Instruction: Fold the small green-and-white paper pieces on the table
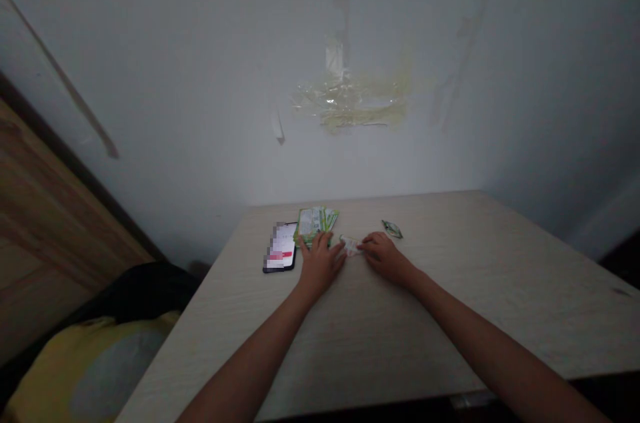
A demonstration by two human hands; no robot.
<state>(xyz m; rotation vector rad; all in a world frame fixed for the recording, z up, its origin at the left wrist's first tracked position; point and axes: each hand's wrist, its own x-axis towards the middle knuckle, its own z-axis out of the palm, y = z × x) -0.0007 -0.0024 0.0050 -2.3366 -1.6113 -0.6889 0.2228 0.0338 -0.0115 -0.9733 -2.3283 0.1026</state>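
Observation:
My left hand (pixel 320 263) lies with its fingers spread, the fingertips at the near edge of a stack of green-and-white printed packets (pixel 311 218). Its thumb side is beside a small whitish packet (pixel 351 246) with faint pink and green print. From the other side, my right hand (pixel 385 256) pinches the right end of that small packet, its fingers curled together. A crumpled green wrapper (pixel 392 229) lies on the table just beyond my right hand. What the small packet holds cannot be made out.
A phone (pixel 281 248) with a lit, partly blurred screen lies left of the stack. The pale wooden table (pixel 450 330) meets a grey wall (pixel 200 76) with peeling tape (pixel 355 103). At lower left are a yellow-and-grey cushion (pixel 100 370) and a wooden panel (pixel 40 210).

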